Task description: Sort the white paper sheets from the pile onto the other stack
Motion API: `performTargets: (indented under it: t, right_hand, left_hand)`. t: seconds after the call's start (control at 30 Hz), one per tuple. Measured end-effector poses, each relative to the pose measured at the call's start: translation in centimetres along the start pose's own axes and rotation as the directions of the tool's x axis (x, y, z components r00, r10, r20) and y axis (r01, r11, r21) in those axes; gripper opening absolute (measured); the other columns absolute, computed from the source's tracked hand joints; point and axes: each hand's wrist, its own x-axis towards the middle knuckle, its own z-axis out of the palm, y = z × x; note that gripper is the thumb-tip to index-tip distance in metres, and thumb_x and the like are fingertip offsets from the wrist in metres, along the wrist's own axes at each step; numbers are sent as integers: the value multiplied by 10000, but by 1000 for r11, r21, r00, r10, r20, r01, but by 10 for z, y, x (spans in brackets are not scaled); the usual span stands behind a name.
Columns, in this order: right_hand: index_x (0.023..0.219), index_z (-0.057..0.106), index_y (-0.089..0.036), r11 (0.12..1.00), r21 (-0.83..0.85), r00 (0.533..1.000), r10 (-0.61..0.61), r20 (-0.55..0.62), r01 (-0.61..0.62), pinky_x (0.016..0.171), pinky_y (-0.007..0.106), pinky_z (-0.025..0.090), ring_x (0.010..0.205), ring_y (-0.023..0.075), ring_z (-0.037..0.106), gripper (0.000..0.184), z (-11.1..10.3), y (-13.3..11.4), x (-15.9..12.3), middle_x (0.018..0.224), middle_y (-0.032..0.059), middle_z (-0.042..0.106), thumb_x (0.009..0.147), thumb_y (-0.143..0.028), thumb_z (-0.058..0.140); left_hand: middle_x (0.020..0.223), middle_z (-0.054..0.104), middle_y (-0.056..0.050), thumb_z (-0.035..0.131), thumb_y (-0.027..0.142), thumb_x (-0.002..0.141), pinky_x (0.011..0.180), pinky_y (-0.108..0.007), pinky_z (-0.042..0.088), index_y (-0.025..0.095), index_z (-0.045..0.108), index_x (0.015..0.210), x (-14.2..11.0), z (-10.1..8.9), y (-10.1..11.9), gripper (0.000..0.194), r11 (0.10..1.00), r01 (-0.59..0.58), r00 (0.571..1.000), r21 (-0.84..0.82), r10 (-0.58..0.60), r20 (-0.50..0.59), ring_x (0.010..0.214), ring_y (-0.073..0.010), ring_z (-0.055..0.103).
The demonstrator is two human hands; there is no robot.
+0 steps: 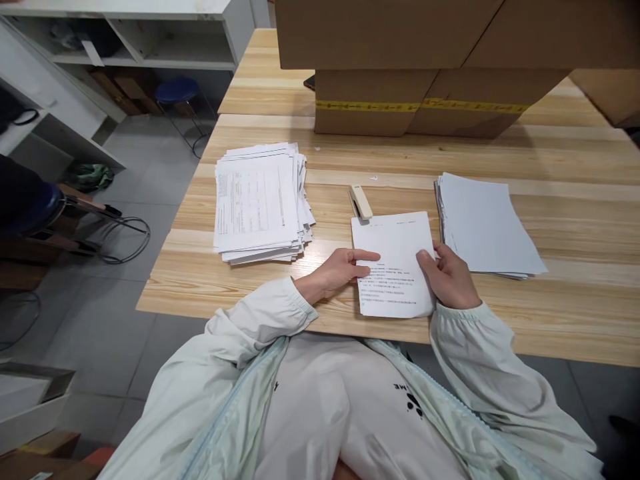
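Observation:
Printed sheets of paper (395, 243) lie in front of me near the table's front edge; how many are in the set I cannot tell. My left hand (343, 272) grips their left edge, with fingers on the printed face. On the right edge, my right hand (451, 277) pinches the sheets, thumb on top and the other fingers partly hidden. Just beyond the top left corner stands a cream stapler (360, 202). A thick stack of printed papers (257, 200) sits to the left, its edges uneven. To the right is a lower pile of blank-faced sheets (487, 223).
Large cardboard boxes (370, 100) with yellow tape are stacked at the back of the wooden table (575, 313). A dark phone-like object (309, 83) lies beside them. Blue stools (177, 90) and white shelving (175, 50) stand on the left.

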Motion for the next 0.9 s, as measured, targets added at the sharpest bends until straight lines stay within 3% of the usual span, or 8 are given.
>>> performTargets:
  t: [0.07, 0.13, 0.2, 0.3, 0.47, 0.63, 0.73, 0.9]
  right_hand:
    - [1147, 685, -266, 936, -350, 999, -44, 22, 49, 487, 306, 337, 473, 176, 515, 429, -22, -10, -2, 613, -15, 665, 787, -500, 681]
    - [1219, 674, -323, 761, -636, 991, -126, 50, 129, 508, 321, 280, 481, 189, 500, 446, -49, -30, -2, 700, 12, 701, 824, -519, 614]
    - [1259, 663, -349, 636, -739, 969, -229, 95, 223, 536, 337, 290, 527, 202, 527, 451, -70, -58, 5, 804, 37, 724, 886, -552, 511]
    - [1266, 663, -331, 584, -706, 905, -372, 207, 401, 586, 351, 356, 586, 198, 558, 437, -73, -99, 31, 795, 45, 702, 950, -529, 435]
    - [1129, 707, -188, 613, -453, 762, -501, 410, 647, 752, 373, 477, 807, 199, 626, 417, 18, -117, 102, 1040, 95, 739, 1009, -430, 389]
    - [1212, 642, -169, 642, -394, 749, -506, 428, 658, 1041, 471, 406, 1183, 282, 536, 467, 123, -85, 142, 1221, 130, 668, 1049, -414, 279]
    - [1210, 639, -167, 631, -402, 739, -468, 484, 663, 1049, 507, 382, 1205, 312, 496, 481, 149, -65, 143, 1261, 149, 643, 1043, -408, 258]
    - [1254, 618, -159, 631, -434, 757, -440, 482, 643, 1059, 540, 357, 1252, 336, 467, 455, 157, -58, 141, 1313, 152, 625, 1033, -399, 301]
  left_hand:
    - [845, 742, -67, 679, -47, 710, 772, -284, 475, 88, 743, 1077, 3, 0, -1, 396, 1000, -3, 1000, -9, 3, -18, 723, -107, 639]
    - [851, 742, -69, 660, -59, 721, 780, -289, 472, 87, 745, 1074, 4, 0, -1, 391, 1000, -1, 1000, -20, 0, -31, 725, -107, 640]
    - [859, 741, -72, 652, -64, 728, 788, -296, 469, 87, 746, 1069, 5, 0, -2, 384, 1000, 1, 999, -27, -2, -38, 733, -111, 645]
    - [843, 735, -63, 658, -58, 728, 770, -298, 462, 91, 745, 1070, 6, 1, -3, 383, 1000, 1, 999, -26, -3, -47, 712, -109, 634]
    - [715, 691, -16, 632, -65, 738, 694, -265, 432, 81, 734, 1099, 6, 3, -2, 403, 1000, -14, 999, -5, 14, -45, 611, -77, 574]
    - [772, 728, -49, 658, -61, 711, 702, -251, 448, 79, 743, 1060, 9, 2, -3, 385, 998, 1, 999, -63, -3, -45, 681, -98, 631]
    - [795, 741, -57, 670, -58, 696, 685, -240, 447, 90, 752, 1047, 12, 0, -5, 389, 998, -5, 998, -63, 1, -57, 666, -91, 627]
    - [830, 754, -66, 652, -69, 701, 693, -244, 471, 97, 761, 1011, 15, -1, -5, 368, 998, -15, 997, -61, 10, -74, 688, -104, 652]
